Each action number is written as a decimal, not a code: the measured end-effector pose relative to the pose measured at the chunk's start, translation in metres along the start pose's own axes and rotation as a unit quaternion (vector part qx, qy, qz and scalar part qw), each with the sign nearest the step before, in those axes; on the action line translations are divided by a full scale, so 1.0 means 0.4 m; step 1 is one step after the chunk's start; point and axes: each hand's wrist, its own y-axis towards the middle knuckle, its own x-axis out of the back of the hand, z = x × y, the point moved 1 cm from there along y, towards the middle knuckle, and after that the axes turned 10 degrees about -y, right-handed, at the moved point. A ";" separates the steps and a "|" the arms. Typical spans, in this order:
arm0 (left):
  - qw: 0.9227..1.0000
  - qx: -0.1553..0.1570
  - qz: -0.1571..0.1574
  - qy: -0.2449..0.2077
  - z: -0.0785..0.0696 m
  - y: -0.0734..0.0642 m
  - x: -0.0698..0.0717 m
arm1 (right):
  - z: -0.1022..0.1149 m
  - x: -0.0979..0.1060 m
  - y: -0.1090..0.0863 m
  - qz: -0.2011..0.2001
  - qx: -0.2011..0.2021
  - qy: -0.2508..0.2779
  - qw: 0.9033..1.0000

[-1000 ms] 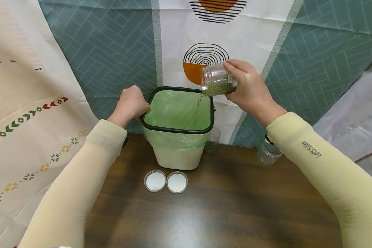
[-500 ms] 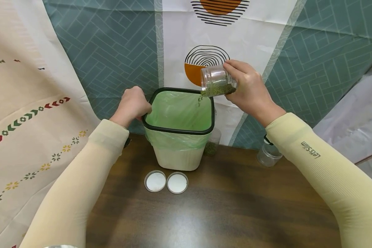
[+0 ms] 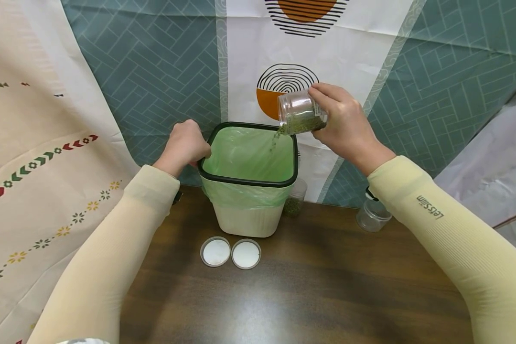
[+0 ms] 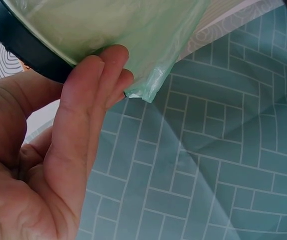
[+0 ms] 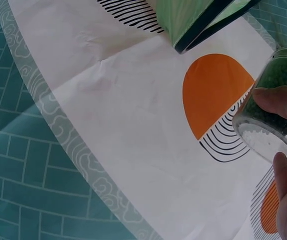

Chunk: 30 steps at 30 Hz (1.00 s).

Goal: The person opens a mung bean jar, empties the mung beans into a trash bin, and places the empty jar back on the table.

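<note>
A trash bin [image 3: 247, 217] with a black rim and a green liner bag [image 3: 241, 150] stands at the back of the table. My left hand [image 3: 184, 145] grips its left rim, thumb on the inner side; the left wrist view shows the fingers [image 4: 78, 110] against the bag outside. Above the bin's right rim, my right hand [image 3: 346, 122] holds a clear plastic jar [image 3: 298, 112] tipped on its side, mouth toward the bin. Green granules [image 3: 301, 125] lie along its lower wall, and some fall from the mouth into the bag. In the right wrist view the jar [image 5: 278, 75] is partly cut off.
Two round white lids [image 3: 215, 252] lie side by side in front of the bin. Behind its right side stands another clear jar [image 3: 295, 198] with green contents. A clear jar [image 3: 373, 216] sits further right, partly behind the right forearm. A patterned curtain [image 3: 155, 71] hangs behind.
Granules keep falling from the jar, and the layer inside looks slightly thinner. Both hands stay nearly in place; the whole head view has shifted a little.
</note>
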 end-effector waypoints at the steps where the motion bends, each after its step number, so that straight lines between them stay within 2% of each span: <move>1: 1.000 -0.001 0.000 0.001 0.000 0.000 0.000 | 0.000 0.000 0.000 0.001 0.000 0.000 1.000; 30: 1.000 0.001 -0.008 0.005 0.000 -0.001 -0.003 | 0.007 0.008 0.006 -0.005 0.014 -0.014 1.000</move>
